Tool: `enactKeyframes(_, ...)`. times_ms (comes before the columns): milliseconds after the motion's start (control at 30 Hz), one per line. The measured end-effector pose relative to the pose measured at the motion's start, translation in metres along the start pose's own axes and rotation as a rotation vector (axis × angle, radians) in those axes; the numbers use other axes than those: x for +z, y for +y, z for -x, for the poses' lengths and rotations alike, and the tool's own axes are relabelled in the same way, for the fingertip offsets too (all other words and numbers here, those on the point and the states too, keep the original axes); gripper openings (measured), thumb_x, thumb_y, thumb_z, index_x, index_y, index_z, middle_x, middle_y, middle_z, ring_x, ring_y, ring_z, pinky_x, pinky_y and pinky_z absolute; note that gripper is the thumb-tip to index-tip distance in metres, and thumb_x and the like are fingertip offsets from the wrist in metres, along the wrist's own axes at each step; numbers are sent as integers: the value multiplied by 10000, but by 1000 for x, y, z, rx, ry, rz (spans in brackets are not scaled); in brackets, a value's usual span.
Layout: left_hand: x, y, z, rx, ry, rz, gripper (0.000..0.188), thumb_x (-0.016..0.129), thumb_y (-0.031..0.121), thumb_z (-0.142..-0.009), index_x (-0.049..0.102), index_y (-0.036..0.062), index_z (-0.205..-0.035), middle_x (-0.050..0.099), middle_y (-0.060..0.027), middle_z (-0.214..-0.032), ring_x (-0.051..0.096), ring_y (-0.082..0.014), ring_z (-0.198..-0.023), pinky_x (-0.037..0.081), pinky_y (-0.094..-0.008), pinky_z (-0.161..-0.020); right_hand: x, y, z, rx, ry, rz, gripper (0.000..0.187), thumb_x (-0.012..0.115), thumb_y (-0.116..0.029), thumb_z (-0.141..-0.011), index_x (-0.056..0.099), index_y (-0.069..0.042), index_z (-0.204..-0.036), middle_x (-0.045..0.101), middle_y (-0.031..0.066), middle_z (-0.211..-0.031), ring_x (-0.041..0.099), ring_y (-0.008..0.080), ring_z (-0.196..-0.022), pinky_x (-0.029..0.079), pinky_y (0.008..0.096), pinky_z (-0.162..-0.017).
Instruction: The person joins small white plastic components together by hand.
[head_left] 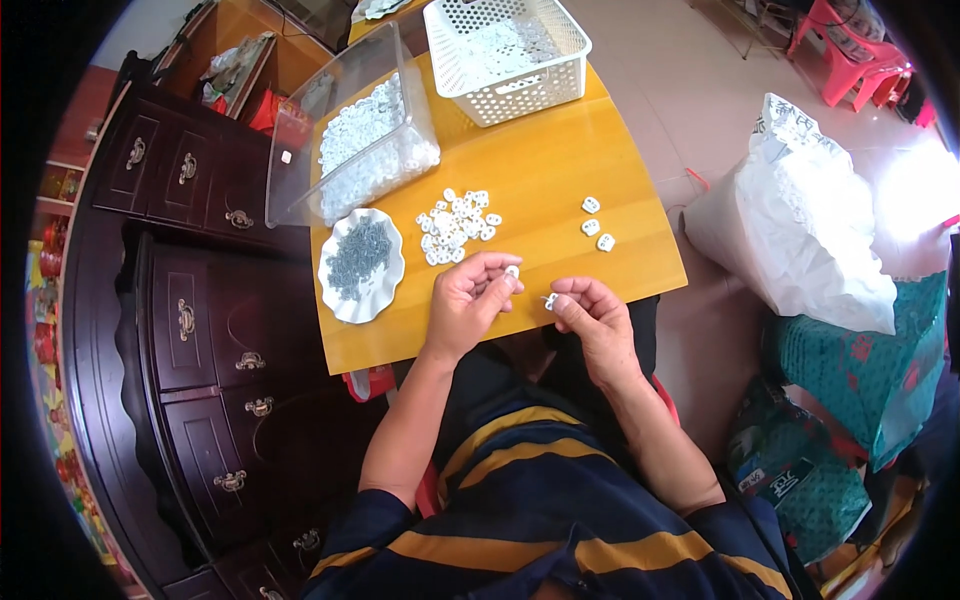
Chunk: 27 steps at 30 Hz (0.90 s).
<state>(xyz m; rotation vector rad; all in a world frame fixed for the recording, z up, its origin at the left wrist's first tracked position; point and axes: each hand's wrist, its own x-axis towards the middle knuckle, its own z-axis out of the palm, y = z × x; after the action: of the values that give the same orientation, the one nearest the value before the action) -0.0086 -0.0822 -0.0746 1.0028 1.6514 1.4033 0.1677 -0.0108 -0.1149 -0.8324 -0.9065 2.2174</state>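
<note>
My left hand (468,305) is raised over the table's near edge, its thumb and fingers pinching a small white plastic piece (512,271). Just right of it, my right hand (598,328) grips another small white piece with dark holes (551,302) between thumb and forefinger. A thin bit sticks out beside this piece, too small to name. Beyond my left hand lies a loose pile of similar white pieces (455,226). Several more, such as one white piece (605,242), rest apart near the right edge. A white wavy-rimmed dish (392,275) holds many thin dark grey metal pins (360,258).
On the yellow wooden table (540,160) stand a clear plastic bin (290,190) full of white pieces and a white perforated basket (520,100) with pale pieces. Dark drawers (230,330) border the left side. A big white sack (800,220) and green bags (870,370) fill the right.
</note>
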Motion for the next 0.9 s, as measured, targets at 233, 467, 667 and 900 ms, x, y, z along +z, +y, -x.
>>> enactKeyframes(233, 6, -1, 14, -34, -46, 87, 259, 649, 9, -939, 639, -28, -1195, 709, -54, -915, 617, -49, -706, 512, -187, -646, 0, 1, 1, -18, -1, 8, 170, 664, -71, -964, 661, -22, -1126, 657, 2, -912, 584, 74, -782, 488, 217, -737)
enactKeyframes(467, 8, -1, 17, -26, -111, 58, 268, 668, -19, -926, 634, -28, -1191, 706, -37, -928, 634, -45, -760, 519, -181, -669, -1, 2, 0, -26, -1, -4, 166, 663, -69, -964, 661, -26, -1124, 654, 0, -905, 580, 77, -767, 487, 217, -735)
enactKeyframes(667, 10, -1, 17, -14, -118, 45, 276, 697, -7, -917, 638, -24, -1186, 702, -29, -934, 633, -43, -778, 520, -184, -679, 0, 1, 1, -53, -23, -9, 159, 667, -67, -962, 665, -27, -1115, 651, -1, -900, 576, 74, -766, 485, 214, -729)
enactKeyframes(900, 13, 0, 17, 93, -93, -65, 264, 724, -13, -883, 675, -10, -1142, 714, -20, -903, 633, -45, -754, 525, -205, -683, 0, 0, 2, -65, -1, -16, 137, 674, -60, -952, 671, -28, -1085, 650, -2, -883, 573, 69, -764, 485, 210, -723)
